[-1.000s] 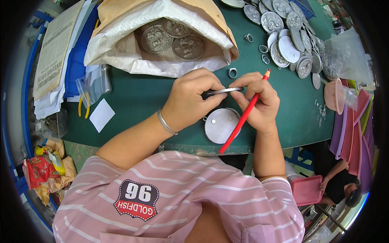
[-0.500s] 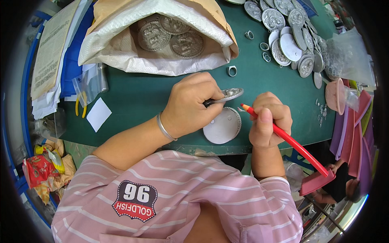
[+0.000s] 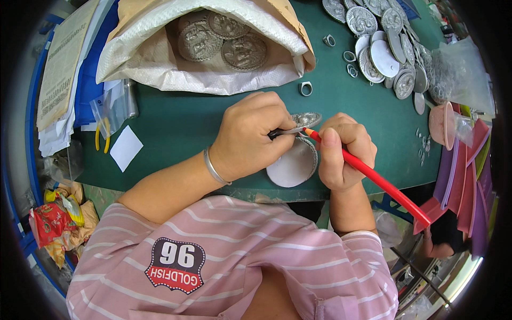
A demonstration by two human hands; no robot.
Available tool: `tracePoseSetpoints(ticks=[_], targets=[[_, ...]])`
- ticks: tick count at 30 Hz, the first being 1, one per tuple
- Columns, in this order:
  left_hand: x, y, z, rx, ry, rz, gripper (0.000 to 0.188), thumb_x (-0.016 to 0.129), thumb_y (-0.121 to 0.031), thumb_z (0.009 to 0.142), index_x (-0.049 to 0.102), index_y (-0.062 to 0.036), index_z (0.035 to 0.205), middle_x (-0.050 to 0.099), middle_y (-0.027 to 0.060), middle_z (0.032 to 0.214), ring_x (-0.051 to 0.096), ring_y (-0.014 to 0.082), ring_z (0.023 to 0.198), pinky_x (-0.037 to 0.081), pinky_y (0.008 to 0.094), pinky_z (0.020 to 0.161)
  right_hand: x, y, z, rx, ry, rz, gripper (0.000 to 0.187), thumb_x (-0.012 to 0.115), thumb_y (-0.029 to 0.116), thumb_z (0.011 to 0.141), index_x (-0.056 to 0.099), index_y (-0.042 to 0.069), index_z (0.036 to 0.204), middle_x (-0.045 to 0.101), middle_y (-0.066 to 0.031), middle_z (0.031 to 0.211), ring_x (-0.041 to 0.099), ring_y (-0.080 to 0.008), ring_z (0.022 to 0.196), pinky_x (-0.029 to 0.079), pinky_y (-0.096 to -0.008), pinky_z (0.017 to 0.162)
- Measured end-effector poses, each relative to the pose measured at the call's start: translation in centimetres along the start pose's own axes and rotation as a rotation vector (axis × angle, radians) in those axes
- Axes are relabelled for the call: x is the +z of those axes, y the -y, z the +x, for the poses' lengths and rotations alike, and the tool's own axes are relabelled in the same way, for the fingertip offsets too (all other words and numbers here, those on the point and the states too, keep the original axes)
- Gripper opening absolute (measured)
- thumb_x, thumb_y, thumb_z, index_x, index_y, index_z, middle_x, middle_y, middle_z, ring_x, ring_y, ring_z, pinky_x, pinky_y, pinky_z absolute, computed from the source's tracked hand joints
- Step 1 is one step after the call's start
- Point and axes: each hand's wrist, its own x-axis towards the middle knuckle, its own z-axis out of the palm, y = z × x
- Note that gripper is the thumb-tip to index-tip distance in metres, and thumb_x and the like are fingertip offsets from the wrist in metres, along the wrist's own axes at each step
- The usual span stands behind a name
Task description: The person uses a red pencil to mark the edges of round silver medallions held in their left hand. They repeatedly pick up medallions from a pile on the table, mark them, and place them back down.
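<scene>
My left hand (image 3: 250, 130) is closed, gripping a round silver-grey medallion (image 3: 308, 119) with a raised relief, tilted nearly edge-on. Between its fingers a small black piece (image 3: 275, 133) sticks out; its kind is unclear, and a thin grey strip runs from it toward the pencil tip. A red pencil (image 3: 386, 185) is pinched in my right hand (image 3: 346, 152). Its pointed end meets the medallion's near edge or lies right by it; I cannot tell which. Below, partly covered by my left hand, a second disc (image 3: 288, 168) lies pale flat face up, with a rope-like rim.
A white-lined sack (image 3: 176, 80) with several medallions stands at the back. More medallions (image 3: 384, 56) are heaped at the back right, beside loose rings (image 3: 305, 88) and a pink cup (image 3: 441, 125). White paper (image 3: 126, 149) and yellow-handled pliers (image 3: 102, 136) lie left on the green table (image 3: 176, 120).
My right hand has moved left and slightly up, bringing the pencil tip to the medallion's edge. My left hand still holds the medallion, and the view has shifted slightly.
</scene>
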Motion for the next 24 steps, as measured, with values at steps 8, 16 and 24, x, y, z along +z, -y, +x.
tracePoseSetpoints(ticks=[8,16,24], targets=[[-0.1,0.0,0.1,-0.008,0.002,0.006,0.014,0.071,0.005,0.061,0.059,-0.0003,0.068,0.061,0.0093,0.07,0.058,0.0164,0.06,0.045,0.0246,0.052,-0.2,-0.4,-0.3,0.107,-0.169,0.058,0.016,0.054,-0.006,0.079,0.045,-0.001,0.067,0.048,-0.0067,0.053,0.042,-0.0141,0.042,0.036,-0.028,0.042],[-0.1,0.1,0.2,-0.006,-0.004,-0.02,0.013,0.07,0.005,0.061,0.06,-0.0002,0.068,0.061,0.0096,0.07,0.058,0.0168,0.061,0.045,0.0249,0.053,-0.7,-0.6,-0.5,0.101,0.03,0.017,0.015,0.056,-0.002,0.08,0.047,0.0,0.069,0.052,-0.0083,0.059,0.045,-0.0153,0.045,0.038,-0.0283,0.042],[0.4,-0.3,0.7,-0.146,-0.098,-0.046,0.012,0.067,0.0,0.063,0.056,-0.0008,0.067,0.054,0.0085,0.066,0.056,0.0233,0.062,0.044,0.0307,0.054,-0.4,-0.9,1.6,-0.154,0.273,-0.285,0.016,0.064,-0.007,0.063,0.058,0.004,0.073,0.065,-0.0103,0.081,0.06,-0.0235,0.072,0.047,-0.0361,0.07]])
